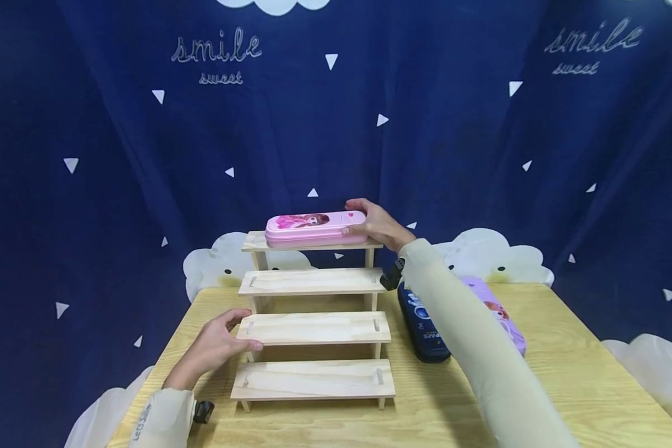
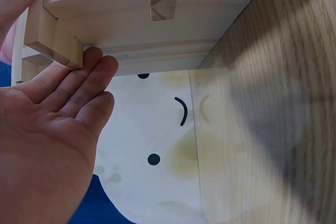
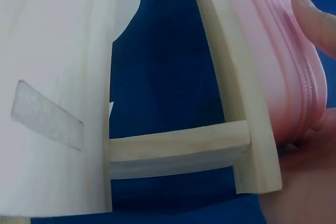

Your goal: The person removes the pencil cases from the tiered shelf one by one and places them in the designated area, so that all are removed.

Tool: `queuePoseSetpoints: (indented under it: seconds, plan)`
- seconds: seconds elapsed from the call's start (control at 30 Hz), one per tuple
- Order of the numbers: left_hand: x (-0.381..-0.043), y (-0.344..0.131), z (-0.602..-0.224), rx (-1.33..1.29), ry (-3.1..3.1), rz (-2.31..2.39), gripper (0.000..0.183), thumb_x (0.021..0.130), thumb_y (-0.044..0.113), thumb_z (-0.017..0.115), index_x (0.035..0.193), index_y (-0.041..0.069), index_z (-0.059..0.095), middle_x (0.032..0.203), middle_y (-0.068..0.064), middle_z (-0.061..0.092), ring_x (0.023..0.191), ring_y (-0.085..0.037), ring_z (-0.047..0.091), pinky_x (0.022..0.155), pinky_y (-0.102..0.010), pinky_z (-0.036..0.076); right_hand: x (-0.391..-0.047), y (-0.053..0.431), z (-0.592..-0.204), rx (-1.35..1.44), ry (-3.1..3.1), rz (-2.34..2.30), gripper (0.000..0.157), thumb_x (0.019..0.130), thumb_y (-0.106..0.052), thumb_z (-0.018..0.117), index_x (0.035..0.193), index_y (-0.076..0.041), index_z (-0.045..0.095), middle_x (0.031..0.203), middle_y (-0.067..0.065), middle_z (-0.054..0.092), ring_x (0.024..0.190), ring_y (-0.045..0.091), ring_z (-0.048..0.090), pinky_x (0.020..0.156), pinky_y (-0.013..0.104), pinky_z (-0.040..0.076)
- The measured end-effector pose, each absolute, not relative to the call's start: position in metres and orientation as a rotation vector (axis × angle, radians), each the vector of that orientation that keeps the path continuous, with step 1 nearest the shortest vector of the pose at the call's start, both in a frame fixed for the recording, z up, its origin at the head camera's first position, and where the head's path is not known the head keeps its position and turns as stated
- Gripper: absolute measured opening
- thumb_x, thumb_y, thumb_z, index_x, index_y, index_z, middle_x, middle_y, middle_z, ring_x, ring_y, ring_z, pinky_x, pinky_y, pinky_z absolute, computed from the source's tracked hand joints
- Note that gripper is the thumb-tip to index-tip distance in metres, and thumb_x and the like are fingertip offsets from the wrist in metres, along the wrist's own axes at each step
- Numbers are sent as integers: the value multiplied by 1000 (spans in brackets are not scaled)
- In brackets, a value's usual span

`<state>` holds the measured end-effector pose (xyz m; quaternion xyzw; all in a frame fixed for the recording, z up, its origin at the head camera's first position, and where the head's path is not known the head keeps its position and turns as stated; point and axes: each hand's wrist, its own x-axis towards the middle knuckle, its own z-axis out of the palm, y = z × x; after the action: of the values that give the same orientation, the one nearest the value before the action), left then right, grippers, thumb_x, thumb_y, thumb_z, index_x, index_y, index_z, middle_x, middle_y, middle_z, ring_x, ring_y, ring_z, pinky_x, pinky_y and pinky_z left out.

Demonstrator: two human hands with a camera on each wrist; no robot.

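Note:
A pink pencil case (image 1: 313, 229) with a doll picture on its lid lies lengthwise on the top step of a wooden tiered stand (image 1: 315, 328). My right hand (image 1: 376, 225) grips the case's right end, thumb on the front side and fingers behind. In the right wrist view, the case (image 3: 273, 51) rests against the top board, the thumb beside its zip seam. My left hand (image 1: 215, 341) holds the left end of a lower step, thumb toward the front edge. The left wrist view shows that hand's fingers (image 2: 86, 85) extended beside the stand's wooden end.
Right of the stand, a dark blue space-themed pencil case (image 1: 422, 330) and a purple pencil case (image 1: 501, 314) lie on the wood-grain table (image 1: 582, 373), partly behind my right sleeve. A navy curtain (image 1: 453, 124) with white triangles and clouds hangs behind.

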<state>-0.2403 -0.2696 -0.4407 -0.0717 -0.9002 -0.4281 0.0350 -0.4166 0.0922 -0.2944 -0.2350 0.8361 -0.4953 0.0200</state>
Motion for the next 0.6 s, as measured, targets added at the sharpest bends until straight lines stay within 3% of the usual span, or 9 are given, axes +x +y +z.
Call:
queuePoseSetpoints:
  seconds: [0.6]
  plan:
    - [-241, -270, -440, -221, -2775, -1320, 85, 72, 40, 92, 140, 3, 55, 146, -22, 57, 142, -46, 45, 119, -56, 39, -419, 91, -293, -686, 2578, -1438, 84, 76, -20, 85, 150, -12, 46, 152, 13, 48, 133, 32, 46, 125, 52, 29]
